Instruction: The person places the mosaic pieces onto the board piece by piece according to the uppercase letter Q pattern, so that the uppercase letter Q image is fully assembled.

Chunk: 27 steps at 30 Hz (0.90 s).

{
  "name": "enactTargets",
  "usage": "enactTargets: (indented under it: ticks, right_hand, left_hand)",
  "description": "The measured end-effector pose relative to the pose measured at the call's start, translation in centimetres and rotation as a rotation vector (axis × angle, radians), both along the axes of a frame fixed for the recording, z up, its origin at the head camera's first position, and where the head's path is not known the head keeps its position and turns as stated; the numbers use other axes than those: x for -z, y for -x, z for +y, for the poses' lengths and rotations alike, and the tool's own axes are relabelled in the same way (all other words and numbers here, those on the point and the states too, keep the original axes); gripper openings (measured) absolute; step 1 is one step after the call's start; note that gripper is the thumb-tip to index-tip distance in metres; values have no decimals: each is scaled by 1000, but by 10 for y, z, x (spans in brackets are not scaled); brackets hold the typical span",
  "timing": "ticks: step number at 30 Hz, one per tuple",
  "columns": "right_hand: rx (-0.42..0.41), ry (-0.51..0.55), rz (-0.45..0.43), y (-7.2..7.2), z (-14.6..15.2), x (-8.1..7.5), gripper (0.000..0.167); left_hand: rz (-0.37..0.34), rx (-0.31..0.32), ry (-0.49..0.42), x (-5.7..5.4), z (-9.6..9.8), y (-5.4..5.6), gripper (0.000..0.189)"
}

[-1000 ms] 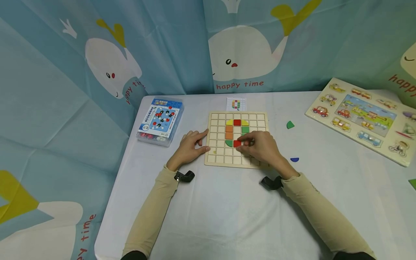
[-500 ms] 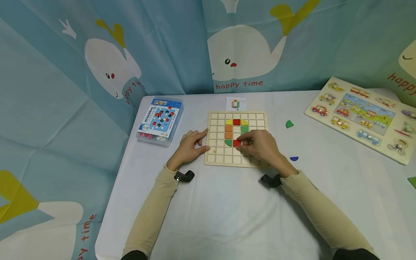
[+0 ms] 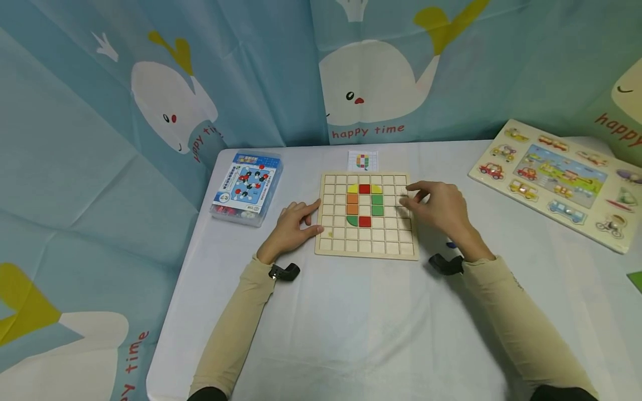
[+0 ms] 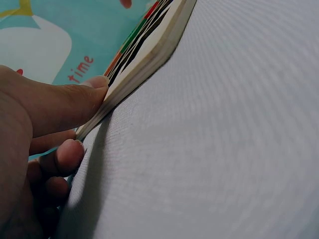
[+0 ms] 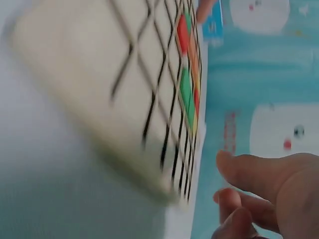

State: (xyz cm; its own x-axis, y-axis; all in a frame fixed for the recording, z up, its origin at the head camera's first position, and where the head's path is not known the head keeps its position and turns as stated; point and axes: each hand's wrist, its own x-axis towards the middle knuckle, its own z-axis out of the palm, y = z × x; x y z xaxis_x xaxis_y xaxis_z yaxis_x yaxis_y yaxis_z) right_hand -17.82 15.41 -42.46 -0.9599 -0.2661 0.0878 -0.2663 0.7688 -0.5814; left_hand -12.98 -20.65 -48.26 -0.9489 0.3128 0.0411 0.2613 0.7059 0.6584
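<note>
The wooden grid board (image 3: 338, 247) lies on the table. Set in its cells is a ring of coloured tiles: red tiles (image 3: 364, 221) at top and bottom, orange tiles (image 3: 353, 209) on the left, green squares (image 3: 377, 210) on the right, yellow rounded corners and a green rounded corner (image 3: 353, 221). My left hand (image 3: 289, 227) steadies the board's left edge, thumb and index finger touching it well apart. Over the right edge hovers my right hand (image 3: 443, 210), thumb and index finger apart with nothing between them. A blue half-round piece (image 3: 451, 244) shows partly beside that wrist.
A small pattern card (image 3: 363, 160) lies behind the board. A plastic box (image 3: 247, 187) with a molecule picture stands at the left. A vehicle puzzle board (image 3: 562, 184) occupies the back right, and a green piece (image 3: 636, 280) lies at the far right edge.
My right hand has left the lower red tile and moved right and away, uncovering the board's right side. It now hides the loose green piece. The left hand has stayed put.
</note>
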Motion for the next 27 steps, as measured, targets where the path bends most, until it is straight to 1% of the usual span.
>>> enactTargets:
  ticks: [3, 6, 10, 15, 19, 24, 27]
  right_hand:
    - [76, -71, -34, 8, 20, 1, 49]
    - [132, -134, -81, 14, 37, 3, 54]
    - [186, -166, -133, 18, 51, 6, 56]
    - [211, -164, -160, 19, 58, 10, 54]
    - [214, -153, -159, 22, 58, 14, 53]
    - [204, -146, -177, 24, 57, 19, 46]
    - [181, -140, -191, 24, 56, 20, 42]
  left_hand:
    - [-3, -2, -2, 0, 0, 0, 71]
    - [-7, -7, -1, -1, 0, -1, 71]
    - [-11, -12, 1, -1, 0, 0, 71]
    - [-11, -11, -1, 0, 0, 0, 72]
    - [-17, -12, 1, 1, 0, 0, 72]
    - [-25, -16, 1, 0, 0, 0, 72]
    - [-24, -15, 0, 0, 0, 0, 72]
